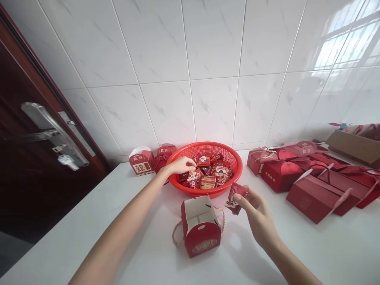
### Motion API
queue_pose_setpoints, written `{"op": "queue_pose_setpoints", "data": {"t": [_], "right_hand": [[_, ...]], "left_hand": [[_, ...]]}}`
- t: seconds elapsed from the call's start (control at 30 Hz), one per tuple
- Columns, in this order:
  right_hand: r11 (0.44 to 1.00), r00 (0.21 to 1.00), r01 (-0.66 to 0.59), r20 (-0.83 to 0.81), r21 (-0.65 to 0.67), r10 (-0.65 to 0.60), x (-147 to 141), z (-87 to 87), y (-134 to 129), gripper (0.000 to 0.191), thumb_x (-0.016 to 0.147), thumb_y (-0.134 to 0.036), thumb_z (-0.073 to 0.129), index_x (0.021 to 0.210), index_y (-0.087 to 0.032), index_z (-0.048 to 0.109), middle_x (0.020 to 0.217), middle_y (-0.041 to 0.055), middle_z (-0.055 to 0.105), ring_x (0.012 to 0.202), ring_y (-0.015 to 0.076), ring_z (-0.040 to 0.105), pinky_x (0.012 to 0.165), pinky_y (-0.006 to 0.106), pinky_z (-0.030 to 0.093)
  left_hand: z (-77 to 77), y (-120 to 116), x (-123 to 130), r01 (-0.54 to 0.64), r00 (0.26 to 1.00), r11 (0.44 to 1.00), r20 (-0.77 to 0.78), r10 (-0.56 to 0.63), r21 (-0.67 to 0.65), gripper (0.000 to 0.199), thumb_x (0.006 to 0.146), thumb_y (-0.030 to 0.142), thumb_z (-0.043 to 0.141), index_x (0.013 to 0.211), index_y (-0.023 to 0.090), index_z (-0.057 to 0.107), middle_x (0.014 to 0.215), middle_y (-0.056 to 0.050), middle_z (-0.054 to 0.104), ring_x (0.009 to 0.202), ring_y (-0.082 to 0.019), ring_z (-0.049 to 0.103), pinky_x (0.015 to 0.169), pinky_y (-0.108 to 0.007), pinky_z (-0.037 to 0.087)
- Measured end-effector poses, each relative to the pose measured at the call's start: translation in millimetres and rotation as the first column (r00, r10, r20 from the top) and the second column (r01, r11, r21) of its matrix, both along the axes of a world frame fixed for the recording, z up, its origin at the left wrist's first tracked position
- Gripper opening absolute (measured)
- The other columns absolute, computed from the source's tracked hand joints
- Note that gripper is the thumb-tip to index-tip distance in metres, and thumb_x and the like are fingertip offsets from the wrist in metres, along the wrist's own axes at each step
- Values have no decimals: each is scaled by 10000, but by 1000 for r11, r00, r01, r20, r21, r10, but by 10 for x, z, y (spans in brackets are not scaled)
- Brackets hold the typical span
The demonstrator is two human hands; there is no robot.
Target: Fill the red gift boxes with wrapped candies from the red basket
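Right grip [255,210] | red candy packet [234,199] | long axis tilts up-right

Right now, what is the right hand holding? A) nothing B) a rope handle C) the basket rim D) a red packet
D. The right hand pinches a red packet between thumb and fingers, lifted clear of the table.
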State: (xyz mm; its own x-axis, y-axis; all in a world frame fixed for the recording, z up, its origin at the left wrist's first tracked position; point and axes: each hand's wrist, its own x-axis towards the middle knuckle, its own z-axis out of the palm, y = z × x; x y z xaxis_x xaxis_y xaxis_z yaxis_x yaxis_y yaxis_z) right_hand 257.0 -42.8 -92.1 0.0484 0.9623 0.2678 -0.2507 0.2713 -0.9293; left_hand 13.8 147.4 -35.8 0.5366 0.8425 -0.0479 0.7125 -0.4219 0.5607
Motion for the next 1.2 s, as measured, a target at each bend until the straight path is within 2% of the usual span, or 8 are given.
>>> {"op": "queue_pose_setpoints", "data": {"t": [0.17,0.33,0.43,0.53,0.7,0.97,1.13,1.2], "right_hand": [[998,999,-33,-41,-62,31,-32,-37,-7,261,857,-456,723,850,-196,702,764,17,592,652,130,492,590,258,463],[995,998,-47,-46,-85,43,-43,-40,-23,256,854,-453,729,828,-199,705,750,16,594,648,127,488,598,255,452],[995,998,-50,-53,-82,46,-41,-43,-35,260,847,-449,738,807,-195,700,731,15,591,639,128,498,598,256,451],[995,997,-58,-50,-82,54,-46,-40,-43,267,843,-451,741,801,-192,696,720,17,597,626,128,499,593,258,450],[993,996,-75,-44,-87,71,-58,-30,-38,280,847,-468,734,808,-195,685,722,15,606,626,126,492,591,252,438],[992,997,-68,-36,-107,65,-41,-51,-38,299,845,-483,736,824,-193,667,722,7,585,642,130,499,587,246,433],[991,996,-87,-33,-101,84,-40,-43,-47,279,855,-472,731,852,-200,670,748,7,606,651,124,506,586,235,428],[990,995,-100,-30,-98,98,-48,-34,-49,281,854,-475,732,865,-201,675,762,14,625,650,123,508,576,232,421]], "left_hand": [[-143,12,23,34,990,998,-135,-42,-58,382,740,427,700,1025,185,776,973,-50,769,856,-205,672,737,-243,479],[-173,21,54,-1,968,998,-251,-14,-62,453,684,237,641,1115,167,763,758,-17,718,612,-160,600,556,-233,420],[-181,8,47,-36,956,999,-292,24,-36,443,698,196,578,1101,155,758,735,-26,714,522,-146,576,521,-235,423],[-183,0,47,-21,945,1000,-328,17,-7,467,691,168,582,1127,183,748,829,-37,747,570,-149,615,573,-228,455],[-143,26,111,70,915,997,-395,-76,-29,484,717,231,620,1188,212,730,942,-41,761,767,-177,661,660,-215,462],[-112,94,391,123,851,979,-491,-188,-163,279,604,180,637,839,199,785,792,-19,745,669,-178,611,562,-235,419],[-102,44,421,138,844,966,-485,-230,-217,392,614,161,621,961,243,784,928,12,764,753,-170,632,611,-219,446],[-98,31,418,129,834,964,-500,-233,-233,360,618,163,618,929,235,783,908,13,761,743,-171,626,594,-221,439]]}}
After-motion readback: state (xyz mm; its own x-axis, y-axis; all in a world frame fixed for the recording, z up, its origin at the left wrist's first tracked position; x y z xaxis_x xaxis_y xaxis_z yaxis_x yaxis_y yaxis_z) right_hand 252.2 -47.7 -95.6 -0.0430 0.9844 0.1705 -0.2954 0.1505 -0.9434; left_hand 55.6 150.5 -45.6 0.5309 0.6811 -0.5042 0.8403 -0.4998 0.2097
